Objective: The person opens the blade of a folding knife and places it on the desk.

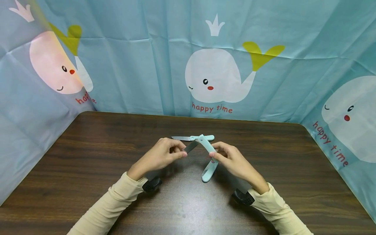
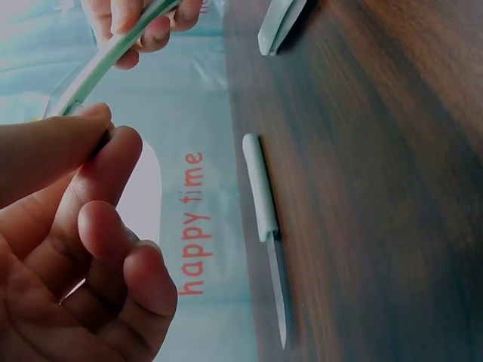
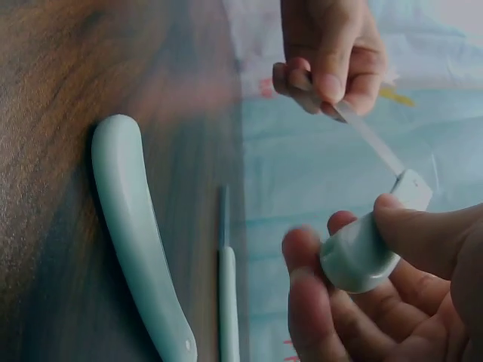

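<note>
Between both hands, above the table, is a folding knife [image 1: 206, 145] with a mint-green handle, its blade bent at an angle to the handle. My right hand [image 1: 233, 160] grips the handle between thumb and fingers. With thumb and index finger my left hand [image 1: 163, 154] pinches the blade near its tip, which those fingers hide. Behind the hands a second, unfolded knife [image 2: 260, 192] lies on the table, its blade pointing left in the head view. Below my right hand rests a third knife [image 3: 139, 234], folded, no blade showing beyond its handle.
A dark wood-grain table [image 1: 117, 137] extends under both arms. Along its back and sides hangs a light blue curtain [image 1: 126, 75] printed with whales. Each wrist carries a black camera, one of them a wrist camera [image 1: 243, 197] at the right sleeve.
</note>
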`<state>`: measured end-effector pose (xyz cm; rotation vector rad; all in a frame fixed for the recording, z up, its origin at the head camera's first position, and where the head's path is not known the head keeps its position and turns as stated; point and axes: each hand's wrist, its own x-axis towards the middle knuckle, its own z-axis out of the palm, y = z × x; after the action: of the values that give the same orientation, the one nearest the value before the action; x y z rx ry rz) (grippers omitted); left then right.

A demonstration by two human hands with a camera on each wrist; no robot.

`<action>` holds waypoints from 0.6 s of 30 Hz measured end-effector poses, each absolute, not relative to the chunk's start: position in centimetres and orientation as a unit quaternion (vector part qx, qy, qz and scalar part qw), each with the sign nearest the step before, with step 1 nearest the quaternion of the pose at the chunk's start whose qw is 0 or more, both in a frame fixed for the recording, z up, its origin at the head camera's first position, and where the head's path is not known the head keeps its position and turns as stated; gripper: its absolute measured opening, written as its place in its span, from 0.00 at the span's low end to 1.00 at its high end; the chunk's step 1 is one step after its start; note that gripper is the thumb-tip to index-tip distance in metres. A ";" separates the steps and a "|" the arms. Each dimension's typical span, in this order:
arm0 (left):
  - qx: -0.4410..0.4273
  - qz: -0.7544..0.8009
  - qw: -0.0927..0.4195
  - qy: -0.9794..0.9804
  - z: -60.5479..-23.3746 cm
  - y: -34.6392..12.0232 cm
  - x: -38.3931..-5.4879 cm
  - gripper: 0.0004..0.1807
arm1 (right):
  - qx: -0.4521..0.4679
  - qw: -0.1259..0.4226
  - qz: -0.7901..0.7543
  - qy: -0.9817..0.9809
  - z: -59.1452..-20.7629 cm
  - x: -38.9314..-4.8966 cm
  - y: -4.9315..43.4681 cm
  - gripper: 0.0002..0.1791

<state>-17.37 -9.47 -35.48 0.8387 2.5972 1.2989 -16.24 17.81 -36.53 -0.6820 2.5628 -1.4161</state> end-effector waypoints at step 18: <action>0.284 0.410 0.053 0.865 -35.3 -10.0 -17.5 0.05 | -0.234 0.060 -0.493 0.836 -36.3 -16.9 18.8 0.13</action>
<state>-17.51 -9.99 -35.28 0.8638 2.6282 1.2474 -16.89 18.80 -36.30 -0.7088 2.5290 -1.4923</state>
